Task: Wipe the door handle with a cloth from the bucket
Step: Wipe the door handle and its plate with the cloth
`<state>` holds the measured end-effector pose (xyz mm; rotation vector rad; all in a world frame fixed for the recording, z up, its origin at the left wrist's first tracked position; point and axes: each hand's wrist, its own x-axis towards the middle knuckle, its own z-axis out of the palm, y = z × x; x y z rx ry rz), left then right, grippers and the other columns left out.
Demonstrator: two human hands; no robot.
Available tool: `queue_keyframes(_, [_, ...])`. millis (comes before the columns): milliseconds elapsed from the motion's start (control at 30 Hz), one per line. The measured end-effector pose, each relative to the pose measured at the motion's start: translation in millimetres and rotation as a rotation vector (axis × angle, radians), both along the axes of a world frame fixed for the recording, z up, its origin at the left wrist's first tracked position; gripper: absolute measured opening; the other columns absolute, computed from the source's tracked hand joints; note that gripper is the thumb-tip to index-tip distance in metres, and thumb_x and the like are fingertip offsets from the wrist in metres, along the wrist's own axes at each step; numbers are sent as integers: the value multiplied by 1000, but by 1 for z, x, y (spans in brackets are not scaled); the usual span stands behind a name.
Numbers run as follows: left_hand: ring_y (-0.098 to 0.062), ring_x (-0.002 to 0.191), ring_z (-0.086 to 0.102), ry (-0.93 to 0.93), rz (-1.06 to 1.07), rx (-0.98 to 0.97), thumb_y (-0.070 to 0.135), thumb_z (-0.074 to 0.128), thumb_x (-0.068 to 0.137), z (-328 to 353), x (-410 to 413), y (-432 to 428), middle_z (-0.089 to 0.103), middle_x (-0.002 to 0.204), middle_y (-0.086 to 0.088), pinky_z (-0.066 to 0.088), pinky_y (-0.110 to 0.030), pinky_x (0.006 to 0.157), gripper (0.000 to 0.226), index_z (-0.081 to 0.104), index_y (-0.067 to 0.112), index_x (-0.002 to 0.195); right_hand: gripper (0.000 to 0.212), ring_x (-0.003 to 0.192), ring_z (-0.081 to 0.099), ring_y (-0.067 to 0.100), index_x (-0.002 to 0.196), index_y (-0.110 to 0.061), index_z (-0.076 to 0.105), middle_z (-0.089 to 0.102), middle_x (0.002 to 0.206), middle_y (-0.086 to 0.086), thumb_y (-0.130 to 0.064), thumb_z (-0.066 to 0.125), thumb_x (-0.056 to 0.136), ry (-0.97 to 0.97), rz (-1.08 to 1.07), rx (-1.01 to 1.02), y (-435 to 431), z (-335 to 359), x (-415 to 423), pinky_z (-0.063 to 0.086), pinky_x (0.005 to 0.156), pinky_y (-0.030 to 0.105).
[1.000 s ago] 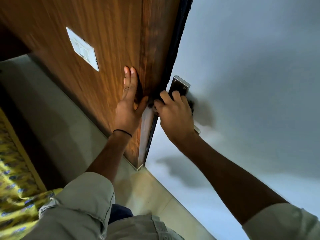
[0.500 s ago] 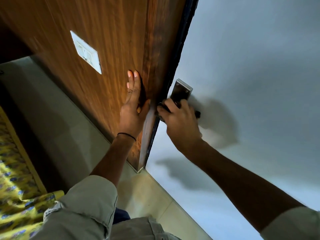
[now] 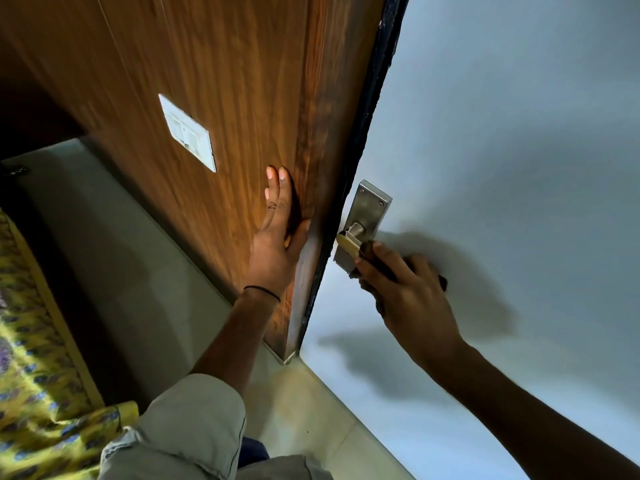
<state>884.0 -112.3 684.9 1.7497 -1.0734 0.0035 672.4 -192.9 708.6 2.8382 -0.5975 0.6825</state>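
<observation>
A steel door handle [image 3: 356, 232] on its long backplate [image 3: 369, 209] sits on the pale grey door face [image 3: 519, 133], beside the door's dark edge. My right hand [image 3: 408, 289] is closed around a dark cloth [image 3: 372, 252] wrapped over the lever's outer part; the lever's inner end and neck are bare. The cloth shows only between and past my fingers. My left hand [image 3: 277, 237] lies flat, fingers together, against the brown wooden panel [image 3: 225, 98] just left of the door edge. No bucket is in view.
A white switch plate [image 3: 187, 131] is set in the wooden panel. Beige floor tiles [image 3: 304, 403] run below. A yellow patterned fabric [image 3: 31, 375] covers the lower left. My bent knee in grey cloth [image 3: 180, 431] is at the bottom.
My right hand has slid with the cloth along the lever, away from the door edge, uncovering the backplate and the lever's inner end. My left hand has stayed flat on the wood.
</observation>
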Motion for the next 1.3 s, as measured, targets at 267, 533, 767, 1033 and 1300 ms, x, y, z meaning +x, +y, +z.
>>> queue_keyframes(267, [-21,156,4,8,-36,7,20,52,103,2,2,2,-3,170,-2,17,1,112,76,-1,25,157,17,98,53,32,89,-19,78,69,106,4,-14,69,75,144,24,-138,1,19,84,52,71,40])
queue_keyframes(533, [-18,156,5,-29,-23,22,25,53,103,0,6,4,-2,170,1,35,-30,117,77,0,26,159,50,82,54,31,112,-20,73,62,135,3,7,77,70,51,57,39,-5,13,37,54,70,40])
queue_keyframes(767, [-21,156,7,2,-9,-25,19,53,103,0,-1,1,-1,169,0,22,-10,118,75,3,23,159,50,74,51,30,120,-19,69,59,139,4,4,76,77,74,53,27,-7,-3,-11,50,66,40])
queue_keyframes(1033, [-21,156,9,-19,-4,-15,22,53,103,1,-1,3,-2,170,3,24,3,107,76,1,25,159,31,88,59,35,94,-16,81,72,109,6,-2,78,67,11,30,-51,3,16,79,54,68,37])
queue_keyframes(1300, [-20,155,14,-9,16,6,24,53,103,7,-3,4,0,169,4,25,13,92,76,2,27,159,49,80,54,31,110,-20,77,65,134,5,8,80,70,-85,90,112,0,8,-13,52,71,33])
